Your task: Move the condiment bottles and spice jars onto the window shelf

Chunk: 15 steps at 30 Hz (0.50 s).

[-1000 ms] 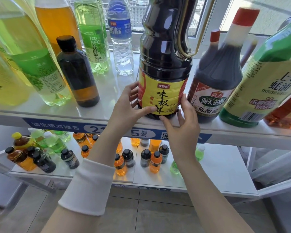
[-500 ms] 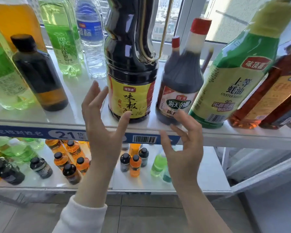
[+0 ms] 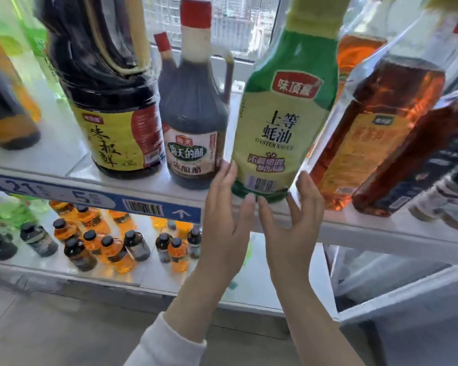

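A green and yellow oyster sauce bottle (image 3: 280, 122) stands at the front edge of the white window shelf (image 3: 381, 228). My left hand (image 3: 228, 215) touches its lower left side with straight fingers, the thumb against the base. My right hand (image 3: 294, 217) mirrors it on the lower right, fingers spread. Left of the bottle stand a dark vinegar bottle (image 3: 193, 122) with a red cap and a large soy sauce jug (image 3: 109, 101) with a yellow label. Amber oil bottles (image 3: 368, 133) crowd close on the right.
A dark bottle (image 3: 8, 120) and blurred green drink bottles stand at the shelf's far left. Several small orange and dark bottles (image 3: 103, 244) sit on the lower shelf (image 3: 275, 286). The window is behind the bottles. Grey floor lies below.
Both hands let go of the soy sauce jug and moved right, past the vinegar bottle, to the base of the oyster sauce bottle. The view shifted right and closer.
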### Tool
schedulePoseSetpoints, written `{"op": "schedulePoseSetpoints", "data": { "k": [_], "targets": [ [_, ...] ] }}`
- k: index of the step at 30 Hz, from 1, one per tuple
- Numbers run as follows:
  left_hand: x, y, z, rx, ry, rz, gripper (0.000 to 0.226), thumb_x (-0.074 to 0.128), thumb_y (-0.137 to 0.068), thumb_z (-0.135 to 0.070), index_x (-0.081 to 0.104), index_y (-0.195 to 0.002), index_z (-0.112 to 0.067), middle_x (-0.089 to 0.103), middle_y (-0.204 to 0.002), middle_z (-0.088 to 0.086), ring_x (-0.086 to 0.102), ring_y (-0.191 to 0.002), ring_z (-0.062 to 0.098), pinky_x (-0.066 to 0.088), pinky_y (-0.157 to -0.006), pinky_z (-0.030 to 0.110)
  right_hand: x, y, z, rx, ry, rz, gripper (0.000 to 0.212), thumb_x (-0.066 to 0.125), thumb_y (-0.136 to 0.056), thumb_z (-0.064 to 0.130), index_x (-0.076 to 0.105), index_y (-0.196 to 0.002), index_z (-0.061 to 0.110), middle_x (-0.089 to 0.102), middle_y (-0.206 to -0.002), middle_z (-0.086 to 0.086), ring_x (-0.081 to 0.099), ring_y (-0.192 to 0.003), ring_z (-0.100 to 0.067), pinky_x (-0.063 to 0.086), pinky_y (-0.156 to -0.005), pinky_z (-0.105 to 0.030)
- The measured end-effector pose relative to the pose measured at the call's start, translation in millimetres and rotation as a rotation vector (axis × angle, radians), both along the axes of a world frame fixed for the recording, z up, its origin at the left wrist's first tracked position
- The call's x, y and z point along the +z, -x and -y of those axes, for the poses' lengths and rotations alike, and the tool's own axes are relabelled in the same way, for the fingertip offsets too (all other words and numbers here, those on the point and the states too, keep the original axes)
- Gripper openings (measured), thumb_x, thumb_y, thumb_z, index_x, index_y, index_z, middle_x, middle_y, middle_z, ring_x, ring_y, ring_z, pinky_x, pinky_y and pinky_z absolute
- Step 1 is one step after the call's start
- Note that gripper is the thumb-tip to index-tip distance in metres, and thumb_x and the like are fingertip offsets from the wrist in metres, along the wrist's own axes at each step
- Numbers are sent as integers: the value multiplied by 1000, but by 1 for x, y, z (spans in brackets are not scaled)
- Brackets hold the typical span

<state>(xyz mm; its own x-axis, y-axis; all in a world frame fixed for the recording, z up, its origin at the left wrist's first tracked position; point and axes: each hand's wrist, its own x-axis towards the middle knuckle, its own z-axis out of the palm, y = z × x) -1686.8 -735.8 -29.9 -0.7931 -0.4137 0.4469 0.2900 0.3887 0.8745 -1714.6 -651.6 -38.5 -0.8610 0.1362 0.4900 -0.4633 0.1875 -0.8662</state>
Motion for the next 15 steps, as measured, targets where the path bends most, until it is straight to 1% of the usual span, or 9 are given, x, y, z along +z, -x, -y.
{"op": "schedulePoseSetpoints", "data": {
  "k": [2, 3, 5, 8, 10, 12, 15],
  "targets": [
    [1, 5, -5, 40, -28, 21, 52, 32, -88, -50, 25, -135, -30, 29, -149, -1, 23, -137, 2, 25, -113, 31, 1, 3, -4, 43, -28, 13, 68, 71, -80, 16, 38, -139, 17, 35, -139, 4, 37, -133, -9, 37, -107, -24],
    [1, 6, -7, 53, -39, 29, 53, 31, -87, -49, 25, -136, -30, 29, -149, -1, 24, -137, 4, 27, -112, 36, 1, 4, -5, 55, -36, 18, 68, 70, -81, 17, 37, -140, 17, 35, -138, 5, 36, -133, -9, 37, -107, -24],
    [2, 6, -9, 66, -45, 33, 53, 31, -87, -50, 26, -136, -30, 31, -146, -3, 25, -135, 3, 29, -112, 38, 1, 4, -7, 70, -43, 19, 68, 69, -81, 19, 36, -140, 17, 35, -139, 6, 35, -134, -10, 36, -108, -26],
    [4, 5, -10, 58, -51, 37, 48, 32, -86, -50, 26, -132, -36, 33, -137, -15, 27, -132, -4, 28, -112, 30, 1, 4, -7, 75, -54, 17, 68, 66, -82, 22, 33, -141, 18, 33, -142, 6, 34, -135, -11, 37, -109, -30],
    [5, 4, -9, 42, -47, 37, 46, 32, -85, -50, 26, -129, -39, 30, -133, -24, 26, -131, -7, 27, -111, 25, 2, 5, -6, 76, -61, 21, 68, 64, -82, 25, 30, -141, 22, 32, -143, 7, 33, -136, -11, 37, -109, -32],
    [5, 4, -8, 29, -40, 32, 46, 32, -86, -50, 26, -130, -38, 29, -132, -26, 26, -130, -8, 27, -110, 20, 2, 5, -5, 84, -64, 24, 67, 62, -83, 26, 28, -140, 23, 31, -145, 6, 31, -137, -11, 37, -110, -35],
    [4, 2, -7, 11, -63, 44, 51, 32, -86, -50, 28, -134, -33, 31, -132, -24, 26, -128, -12, 25, -102, 5, 2, 4, -5, 90, -54, 34, 67, 61, -83, 28, 26, -140, 27, 29, -145, 8, 31, -138, -11, 37, -110, -37]
  ]
}}
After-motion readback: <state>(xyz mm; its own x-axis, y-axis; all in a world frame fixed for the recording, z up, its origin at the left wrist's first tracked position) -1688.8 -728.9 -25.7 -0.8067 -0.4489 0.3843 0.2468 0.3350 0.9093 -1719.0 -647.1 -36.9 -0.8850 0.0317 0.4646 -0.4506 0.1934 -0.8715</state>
